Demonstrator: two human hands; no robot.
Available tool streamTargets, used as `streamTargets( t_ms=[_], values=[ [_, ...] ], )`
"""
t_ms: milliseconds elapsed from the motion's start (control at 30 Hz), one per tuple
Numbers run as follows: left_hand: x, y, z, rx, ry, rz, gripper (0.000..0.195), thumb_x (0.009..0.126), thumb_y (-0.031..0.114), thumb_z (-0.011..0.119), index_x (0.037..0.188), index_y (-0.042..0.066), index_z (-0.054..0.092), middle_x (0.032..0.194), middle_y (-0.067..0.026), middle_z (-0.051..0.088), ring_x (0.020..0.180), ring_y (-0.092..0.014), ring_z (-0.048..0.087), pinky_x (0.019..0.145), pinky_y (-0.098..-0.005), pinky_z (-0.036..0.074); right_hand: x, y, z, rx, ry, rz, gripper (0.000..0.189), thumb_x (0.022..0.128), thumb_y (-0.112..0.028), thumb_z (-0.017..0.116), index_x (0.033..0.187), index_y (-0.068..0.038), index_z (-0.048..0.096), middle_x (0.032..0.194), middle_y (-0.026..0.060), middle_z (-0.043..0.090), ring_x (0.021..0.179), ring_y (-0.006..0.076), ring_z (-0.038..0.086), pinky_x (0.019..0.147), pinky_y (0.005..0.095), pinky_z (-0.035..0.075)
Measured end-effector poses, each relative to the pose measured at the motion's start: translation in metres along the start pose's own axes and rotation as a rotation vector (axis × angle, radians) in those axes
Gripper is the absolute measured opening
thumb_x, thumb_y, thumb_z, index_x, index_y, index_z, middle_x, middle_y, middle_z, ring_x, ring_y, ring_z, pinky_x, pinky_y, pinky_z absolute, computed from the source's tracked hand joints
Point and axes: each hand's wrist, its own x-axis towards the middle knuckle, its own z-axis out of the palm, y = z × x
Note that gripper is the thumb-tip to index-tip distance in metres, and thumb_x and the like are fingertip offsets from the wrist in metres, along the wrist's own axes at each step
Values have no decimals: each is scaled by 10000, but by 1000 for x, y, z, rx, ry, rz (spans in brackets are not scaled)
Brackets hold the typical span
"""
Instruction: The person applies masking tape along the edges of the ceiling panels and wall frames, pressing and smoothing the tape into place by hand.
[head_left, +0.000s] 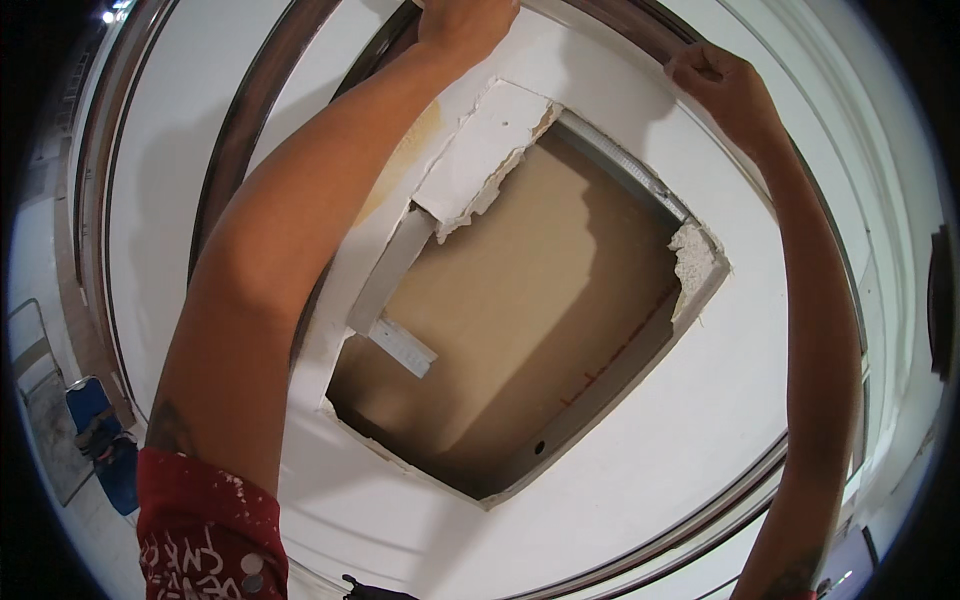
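Both my arms reach up across a white plasterboard surface (600, 465) with a ragged, roughly rectangular opening cut in it. At the top edge of the view is my left hand (469, 26), its fingers cut off by the frame. My right hand (716, 90) has its fingers curled against a dark brown trim strip (622, 26); whether it grips anything is unclear. Through the opening shows a brown board (480, 300). A perforated metal profile (622, 165) crosses the top right side, and a grey metal profile (394, 270) runs along the left. Between them sits a white plasterboard piece (487, 146) with a torn edge.
A short metal offcut (405, 349) juts into the opening. Crumbled plaster (694, 262) hangs at its right corner. Another dark brown strip (259, 97) lies behind my left arm. A blue object (101, 442) is far off at the lower left.
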Motion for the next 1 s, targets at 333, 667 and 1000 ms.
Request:
streamTargets(
  t_ms=[333, 667, 1000],
  values=[
    [2, -3, -21, -348, -114, -83, 142, 923, 226, 659, 968, 110, 590, 926, -189, 630, 871, -416, 652, 731, -565, 516, -8, -30, 23, -167, 146, 29, 241, 826, -275, 747, 884, -41, 736, 810, 147, 728, 749, 315, 701, 768, 424, 545],
    [1, -7, -29, -465, -103, -105, 171, 911, 209, 697, 907, 85, 579, 907, -203, 605, 874, -427, 625, 752, -552, 477, -6, -35, 23, -171, 135, 132, 232, 836, -256, 729, 905, -35, 719, 828, 172, 732, 788, 343, 711, 778, 436, 549],
    [-1, -17, -26, -649, -84, -186, 163, 903, 127, 724, 897, 52, 580, 780, -162, 637, 750, -364, 650, 672, -462, 491, -4, -40, 24, -215, 155, 107, 234, 837, -256, 732, 917, -37, 713, 802, 167, 719, 784, 340, 706, 771, 439, 546]
  ],
)
